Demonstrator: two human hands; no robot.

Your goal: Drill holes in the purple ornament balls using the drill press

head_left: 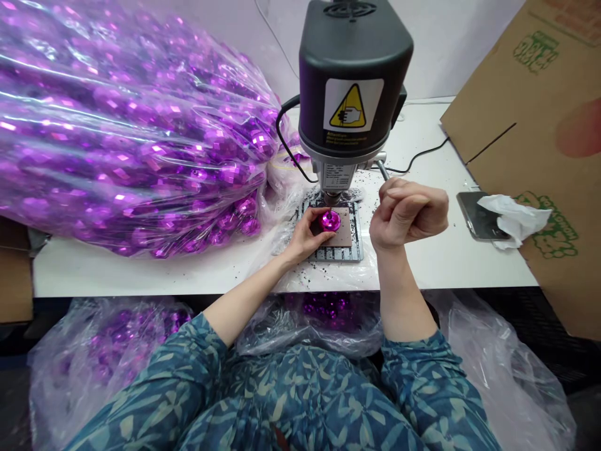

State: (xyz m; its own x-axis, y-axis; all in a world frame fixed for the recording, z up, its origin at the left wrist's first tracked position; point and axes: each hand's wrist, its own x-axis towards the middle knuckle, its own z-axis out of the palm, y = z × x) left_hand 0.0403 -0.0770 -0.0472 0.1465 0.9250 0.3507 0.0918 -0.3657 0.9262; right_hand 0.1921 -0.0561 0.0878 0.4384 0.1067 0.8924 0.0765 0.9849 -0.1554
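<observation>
A small drill press [354, 81] with a black motor housing stands in front of me. Under its chuck [332, 198], a shiny magenta faceted ball [330, 220] rests on a brown pad [345, 233] over the slotted metal base [359, 250]. My left hand [307, 237] pinches this ball between thumb and fingers from the left. On the right, my right hand [408, 213] is closed around the end of the press's metal lever [382, 168]; its grip is partly hidden by the fingers. Dark shavings lie around the base.
A large clear bag [141, 138] of purple faceted balls fills the left side. To the right are a phone [479, 216], a crumpled tissue [514, 216] and a cardboard box [530, 125]. An open plastic bag [277, 326] with more balls sits below the table edge.
</observation>
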